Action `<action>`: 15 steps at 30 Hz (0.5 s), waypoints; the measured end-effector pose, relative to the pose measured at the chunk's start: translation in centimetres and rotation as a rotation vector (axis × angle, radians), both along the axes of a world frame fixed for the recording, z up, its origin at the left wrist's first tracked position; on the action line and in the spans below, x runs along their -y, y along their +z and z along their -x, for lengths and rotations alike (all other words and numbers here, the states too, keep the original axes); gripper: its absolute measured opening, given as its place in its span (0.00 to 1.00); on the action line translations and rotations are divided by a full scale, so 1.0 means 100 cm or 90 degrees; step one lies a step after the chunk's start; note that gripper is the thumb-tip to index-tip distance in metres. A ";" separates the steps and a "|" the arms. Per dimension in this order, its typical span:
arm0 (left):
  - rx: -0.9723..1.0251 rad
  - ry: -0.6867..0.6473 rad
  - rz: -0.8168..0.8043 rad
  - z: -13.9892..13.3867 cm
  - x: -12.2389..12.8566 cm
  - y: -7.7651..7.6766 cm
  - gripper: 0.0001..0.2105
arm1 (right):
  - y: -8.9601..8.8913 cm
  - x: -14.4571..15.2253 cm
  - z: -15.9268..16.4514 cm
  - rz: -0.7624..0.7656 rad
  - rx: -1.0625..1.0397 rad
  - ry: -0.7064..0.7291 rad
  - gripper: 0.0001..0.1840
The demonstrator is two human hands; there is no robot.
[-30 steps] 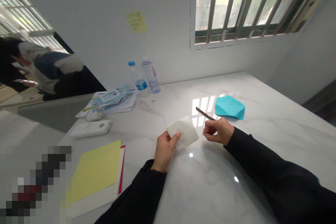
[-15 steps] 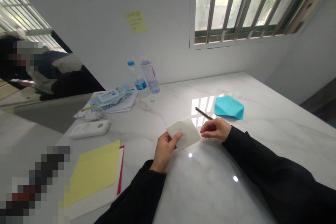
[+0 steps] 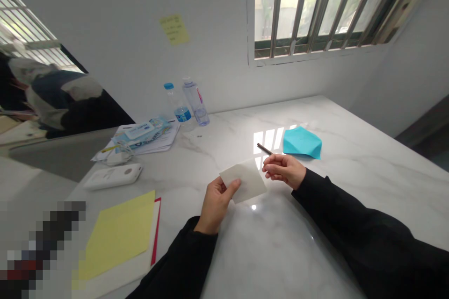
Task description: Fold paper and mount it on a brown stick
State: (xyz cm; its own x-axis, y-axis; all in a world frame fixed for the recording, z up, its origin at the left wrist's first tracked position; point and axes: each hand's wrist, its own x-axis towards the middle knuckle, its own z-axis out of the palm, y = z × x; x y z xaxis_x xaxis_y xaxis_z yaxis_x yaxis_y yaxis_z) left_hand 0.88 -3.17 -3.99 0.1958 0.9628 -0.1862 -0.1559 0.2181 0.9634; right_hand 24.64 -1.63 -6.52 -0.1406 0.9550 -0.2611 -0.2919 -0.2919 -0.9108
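A white square of paper is in my left hand, the thumb on its face and the fingers behind. My right hand is just right of the paper, apart from its edge, with loosely bent fingers and nothing visible in them. Behind that hand lies a dark pen, its near end hidden by my fingers. A turquoise sheet of paper, creased and slightly raised, rests on the table beyond my right hand.
On the left are yellow paper over white and red sheets, a white device, a wipes pack on papers, and a white cable. Two bottles, one blue-capped, one clear, stand by the wall. Another person appears far left.
My right hand has drawn back from the paper's right corner, and its fingers have loosened. My left hand still holds the paper. The whole view has shifted slightly.
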 end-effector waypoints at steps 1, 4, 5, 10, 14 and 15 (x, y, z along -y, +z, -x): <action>-0.021 0.005 -0.009 0.000 0.000 0.000 0.24 | -0.003 -0.001 0.001 0.019 -0.012 -0.004 0.22; -0.057 0.012 -0.021 0.001 -0.002 0.000 0.24 | -0.009 -0.004 0.005 0.047 -0.023 0.002 0.18; -0.065 0.015 -0.028 0.002 -0.002 0.000 0.24 | -0.009 -0.004 0.007 0.045 -0.021 0.005 0.16; -0.124 0.011 -0.100 -0.001 0.001 0.001 0.19 | -0.002 0.003 0.015 -0.007 0.017 -0.017 0.17; -0.176 0.010 -0.135 -0.003 0.007 0.003 0.16 | 0.009 0.012 0.018 -0.169 0.176 -0.066 0.21; -0.175 0.011 -0.137 -0.004 0.008 0.004 0.15 | 0.011 0.013 0.017 -0.199 0.216 -0.073 0.21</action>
State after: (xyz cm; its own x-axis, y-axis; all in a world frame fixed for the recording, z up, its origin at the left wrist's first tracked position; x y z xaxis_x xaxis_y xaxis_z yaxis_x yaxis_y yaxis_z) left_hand 1.29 -3.94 -3.60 0.1492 0.9886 -0.0223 0.1143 0.0052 0.9934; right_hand 22.90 -2.93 -5.43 0.0132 0.9995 0.0290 0.0235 0.0287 -0.9993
